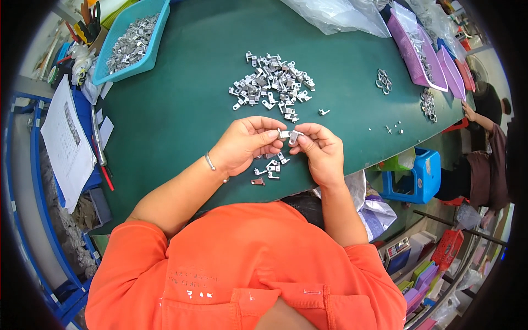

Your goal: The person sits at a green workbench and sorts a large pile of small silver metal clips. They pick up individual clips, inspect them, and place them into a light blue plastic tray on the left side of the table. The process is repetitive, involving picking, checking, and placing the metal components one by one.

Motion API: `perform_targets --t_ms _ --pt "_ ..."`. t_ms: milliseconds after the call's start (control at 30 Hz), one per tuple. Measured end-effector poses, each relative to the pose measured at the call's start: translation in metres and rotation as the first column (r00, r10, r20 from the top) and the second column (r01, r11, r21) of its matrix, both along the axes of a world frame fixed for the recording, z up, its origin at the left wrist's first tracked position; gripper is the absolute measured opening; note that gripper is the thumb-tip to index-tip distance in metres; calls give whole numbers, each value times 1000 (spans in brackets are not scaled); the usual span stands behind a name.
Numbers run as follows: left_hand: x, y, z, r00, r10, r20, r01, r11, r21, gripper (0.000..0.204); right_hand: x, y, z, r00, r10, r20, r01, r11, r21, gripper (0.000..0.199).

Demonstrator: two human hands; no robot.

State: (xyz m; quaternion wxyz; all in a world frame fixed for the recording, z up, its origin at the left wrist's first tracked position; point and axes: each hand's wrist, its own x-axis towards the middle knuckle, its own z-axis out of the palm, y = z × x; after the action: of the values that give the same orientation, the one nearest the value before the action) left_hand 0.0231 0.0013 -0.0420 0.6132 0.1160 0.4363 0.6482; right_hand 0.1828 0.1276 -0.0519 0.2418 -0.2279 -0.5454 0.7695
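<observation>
My left hand pinches a small silver metal bracket between thumb and fingertips. Close beside it, my right hand grips a second bent metal bracket with a hole in it. The two pieces nearly meet; whether they touch I cannot tell. Beyond my hands lies a heap of similar brackets on the green table. A smaller group of brackets lies between my forearms, near the table's front edge. One lone bracket rests just past my right hand.
A blue basket full of metal parts stands at the far left, a pink basket at the far right. Metal rings lie on the right side. Papers sit at the left edge. A blue stool and another person's arm are at right.
</observation>
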Motion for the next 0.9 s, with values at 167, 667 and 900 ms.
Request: perform_targets --t_ms 167,667,900 --pt "1 -4 4 1000 -18 -8 19 999 36 16 4 -8 5 998 11 -59 -8 999 49 15" --pt "-1 17 4 192 141 -971 50 987 154 20 -22 15 -4 959 -271 84 82 548 832 10" --pt "2 41 -15 -75 183 -980 48 983 179 20 5 7 -6 983 -180 26 159 922 354 12"
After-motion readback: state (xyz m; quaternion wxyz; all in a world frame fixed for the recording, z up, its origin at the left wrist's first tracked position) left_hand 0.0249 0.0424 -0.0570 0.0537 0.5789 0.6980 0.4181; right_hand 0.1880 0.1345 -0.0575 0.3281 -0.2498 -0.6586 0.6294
